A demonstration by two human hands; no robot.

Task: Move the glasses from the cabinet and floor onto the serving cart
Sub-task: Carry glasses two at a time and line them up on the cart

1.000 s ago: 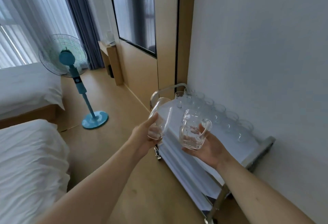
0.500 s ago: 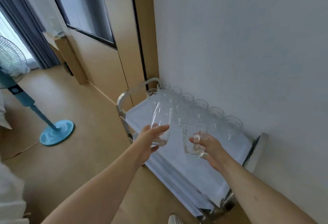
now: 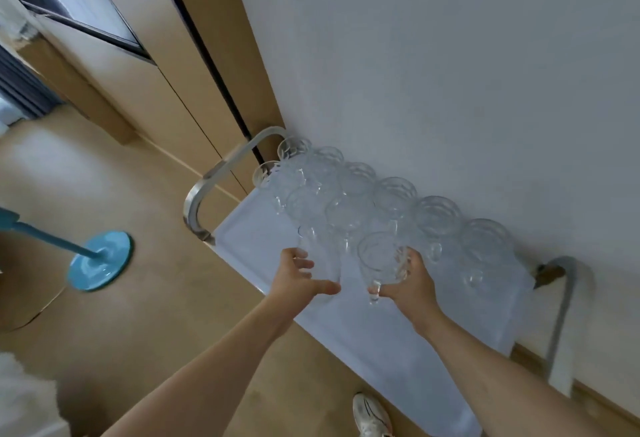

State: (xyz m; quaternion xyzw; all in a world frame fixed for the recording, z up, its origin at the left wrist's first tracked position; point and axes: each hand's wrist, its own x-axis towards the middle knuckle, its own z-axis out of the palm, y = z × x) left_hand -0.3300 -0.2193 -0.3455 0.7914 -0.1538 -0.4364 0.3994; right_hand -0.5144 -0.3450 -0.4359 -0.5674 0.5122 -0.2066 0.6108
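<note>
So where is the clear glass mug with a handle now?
In the head view, the clear glass mug with a handle is in the right hand, over the white-topped serving cart, right of the tall clear glass that the left hand holds.

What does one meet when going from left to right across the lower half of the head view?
Fan base → cart handle → left hand with its tall glass → right hand with its glass → far handle of the serving cart.

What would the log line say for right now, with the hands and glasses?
left hand: holds tall glass | right hand: holds mug | both over cart | row of glasses by wall
</note>
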